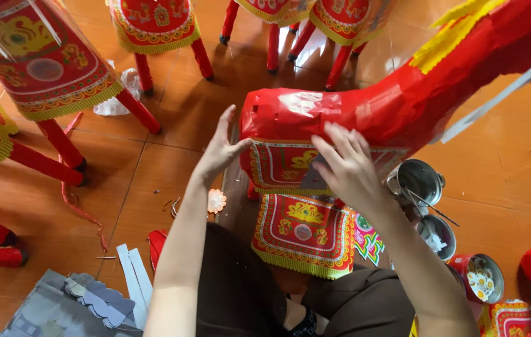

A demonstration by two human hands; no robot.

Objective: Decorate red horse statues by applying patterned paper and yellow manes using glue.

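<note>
A: Where does the work sit?

B: A red paper horse (396, 100) stands on the wooden floor (153, 181) right in front of the person's knees, rump toward them, neck rising to the upper right with a yellow fringe mane (449, 34).

A: And the hands?

B: Both lie flat and spread, gripping nothing. The left hand (220, 150) presses the left edge of the rump; the right hand (346, 165) smooths a patterned saddle cloth (284, 165) against the flank. Fingers apart, palms down.

A: How would the horse handle?

B: It looks light and hollow: glossy red paper skin, creased and taped in places, likely over a thin frame. Probably easy to dent or tear, so broad palm contact on the body seems safer than pinching.

A: The cloth?

B: Thin printed paper, red with yellow motifs and a green-yellow fringed border. Another such sheet (304, 234) lies below on the lap, limp and flat.

A: Anything else?

B: Small metal pots (421, 181) at the right, one with a stick in it, a red tin of paper flowers (480, 278), white strips (133, 281), and more red-legged paper figures (47, 68) around.
</note>
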